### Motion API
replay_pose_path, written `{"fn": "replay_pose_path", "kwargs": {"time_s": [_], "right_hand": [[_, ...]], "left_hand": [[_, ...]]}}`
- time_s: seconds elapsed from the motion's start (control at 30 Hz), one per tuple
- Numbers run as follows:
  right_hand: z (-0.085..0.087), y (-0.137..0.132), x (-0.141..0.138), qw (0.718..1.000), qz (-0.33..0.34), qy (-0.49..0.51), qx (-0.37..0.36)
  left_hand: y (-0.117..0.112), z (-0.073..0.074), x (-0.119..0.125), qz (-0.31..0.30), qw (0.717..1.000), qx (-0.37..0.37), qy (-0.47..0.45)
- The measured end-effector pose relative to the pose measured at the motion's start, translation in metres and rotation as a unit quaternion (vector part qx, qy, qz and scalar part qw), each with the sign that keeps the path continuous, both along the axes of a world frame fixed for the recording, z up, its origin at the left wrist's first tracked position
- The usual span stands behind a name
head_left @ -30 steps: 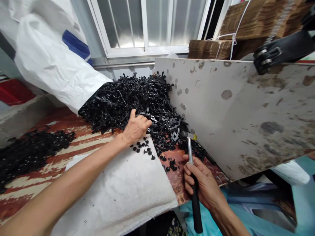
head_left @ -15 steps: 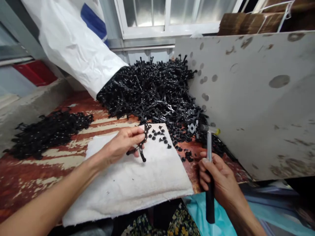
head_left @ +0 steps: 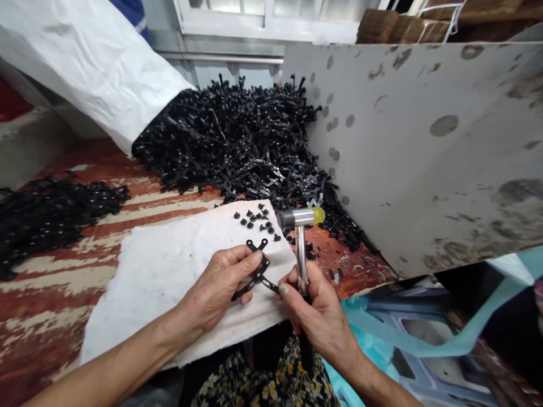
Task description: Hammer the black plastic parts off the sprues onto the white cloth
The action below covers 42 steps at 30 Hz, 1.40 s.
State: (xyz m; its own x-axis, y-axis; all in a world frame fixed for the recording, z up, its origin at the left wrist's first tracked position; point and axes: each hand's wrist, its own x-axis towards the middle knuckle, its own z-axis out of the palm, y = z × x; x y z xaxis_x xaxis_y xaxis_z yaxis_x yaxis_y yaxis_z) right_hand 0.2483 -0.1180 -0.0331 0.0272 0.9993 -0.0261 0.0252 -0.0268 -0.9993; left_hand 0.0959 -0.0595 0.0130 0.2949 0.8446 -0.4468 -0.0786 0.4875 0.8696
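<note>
Over a folded white cloth (head_left: 165, 265), my left hand (head_left: 216, 282) pinches a black jointed linkage (head_left: 259, 270) whose arms cross in an X shape. My right hand (head_left: 318, 308) is wrapped round the handle of a mallet (head_left: 300, 249), held upright, with a grey face on one side and a yellow one on the other. The right thumb and forefinger also meet the end of one lower arm of the linkage. Several small black round-headed pegs (head_left: 250, 225) lie on the far corner of the cloth, beyond the linkage.
A big heap of black linkages (head_left: 237, 141) spills from a white sack (head_left: 97, 73) at the back. A smaller black pile (head_left: 55, 212) lies left on the worn red tabletop (head_left: 144, 200). A stained grey board (head_left: 390, 141) stands on the right; a plastic stool (head_left: 407, 330) is below it.
My right hand has brought the mallet left, up to the linkage, and its fingers now meet one arm. The linkage has been turned and spread into an X. The view has shifted right.
</note>
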Motion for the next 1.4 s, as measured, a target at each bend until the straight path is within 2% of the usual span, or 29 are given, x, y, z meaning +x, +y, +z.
{"fn": "replay_pose_path", "kwargs": {"time_s": [0.13,0.27,0.37,0.53,0.73,1.4], "right_hand": [[-0.002,0.0,0.007,0.999,0.037,0.025,-0.027],[-0.01,-0.001,0.016,0.997,-0.016,0.066,-0.049],[-0.013,0.002,0.021,0.99,-0.043,0.119,-0.067],[-0.015,0.007,0.023,0.976,-0.053,0.187,-0.094],[-0.012,0.005,0.023,0.973,-0.052,0.205,-0.087],[-0.01,0.006,0.023,0.97,-0.042,0.221,-0.088]], "left_hand": [[0.016,0.0,-0.016,-0.002,0.996,0.035,0.076],[0.045,0.001,-0.034,0.025,0.988,0.041,0.15],[0.061,0.0,-0.04,0.03,0.989,0.02,0.142],[0.077,-0.002,-0.035,0.042,0.99,-0.018,0.134],[0.085,-0.001,-0.033,0.035,0.99,-0.037,0.131],[0.089,-0.004,-0.028,0.02,0.989,-0.04,0.142]]}}
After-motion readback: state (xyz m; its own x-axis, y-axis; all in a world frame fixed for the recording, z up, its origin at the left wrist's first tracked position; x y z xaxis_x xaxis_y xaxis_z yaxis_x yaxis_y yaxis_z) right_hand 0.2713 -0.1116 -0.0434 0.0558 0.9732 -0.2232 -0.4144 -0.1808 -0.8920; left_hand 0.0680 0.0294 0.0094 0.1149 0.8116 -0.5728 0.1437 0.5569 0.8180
